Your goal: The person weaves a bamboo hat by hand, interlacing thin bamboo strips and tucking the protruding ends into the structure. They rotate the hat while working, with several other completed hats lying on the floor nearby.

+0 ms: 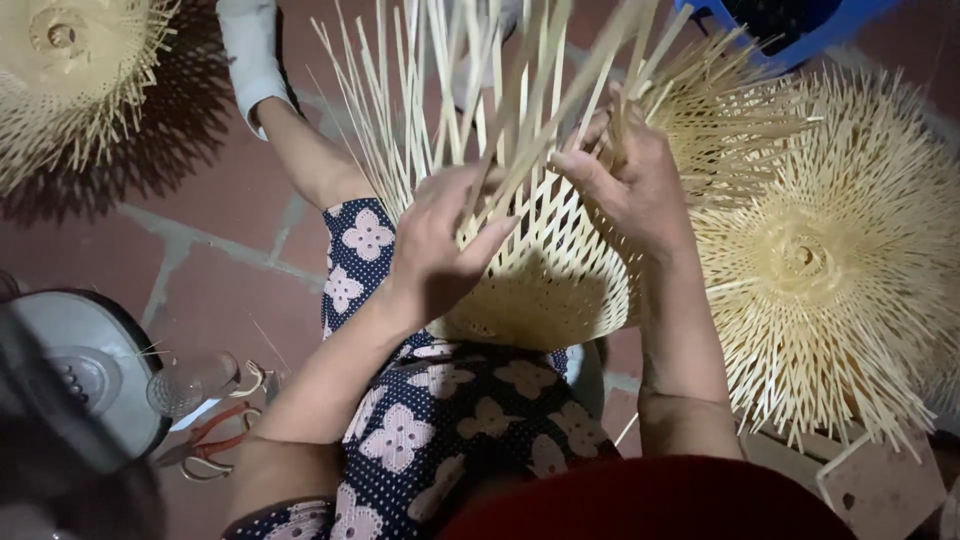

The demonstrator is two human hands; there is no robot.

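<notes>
Centre: the half-woven basket (560, 270) rests on my lap, its loose strips (470, 90) rising away from me.
My left hand (440, 250): on the basket's near-left wall, fingers among the strips.
My right hand (630, 180): on its right rim, pinching strips.
Right: a finished woven piece (840, 260) on the floor, just beside the basket.
Far left: another woven piece (70, 70).
Near left: scissors (215, 440) beside a fan base (80, 370) on the floor (220, 200).

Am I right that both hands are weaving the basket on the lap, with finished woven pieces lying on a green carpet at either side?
Not quite. In the head view both hands, left hand and right hand, work the basket on the lap, and woven pieces lie at either side, but on a red tiled floor, not green carpet.
</notes>
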